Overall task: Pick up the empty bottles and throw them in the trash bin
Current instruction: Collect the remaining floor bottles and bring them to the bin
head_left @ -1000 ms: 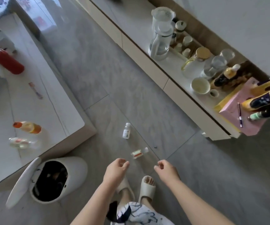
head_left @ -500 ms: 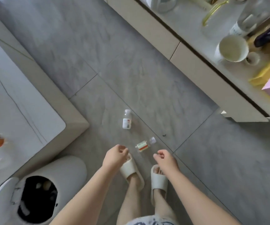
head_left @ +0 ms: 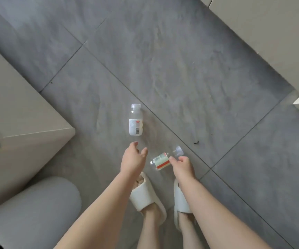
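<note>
Two small clear plastic bottles lie on the grey tiled floor. The one with a white label (head_left: 135, 121) lies just beyond my left hand (head_left: 132, 159), whose fingers are spread and stop a little short of it. The one with a red and green label (head_left: 162, 160) lies on its side between my hands. My right hand (head_left: 182, 167) has its fingertips at this bottle's label end, touching it or nearly so, with no closed grip to be seen. The white trash bin (head_left: 31, 211) stands at the lower left, its opening mostly out of frame.
A beige low table corner (head_left: 37, 130) juts in at the left, close above the bin. A cabinet base (head_left: 270, 42) runs along the upper right. My feet in white slippers (head_left: 146, 196) stand just behind the bottles. A small dark speck (head_left: 196, 142) lies on a tile.
The view has dropped much closer to the floor. Both hands have reached down, the left toward the white-label bottle, the right to the red-label one. The table top and cabinet top have left the frame.
</note>
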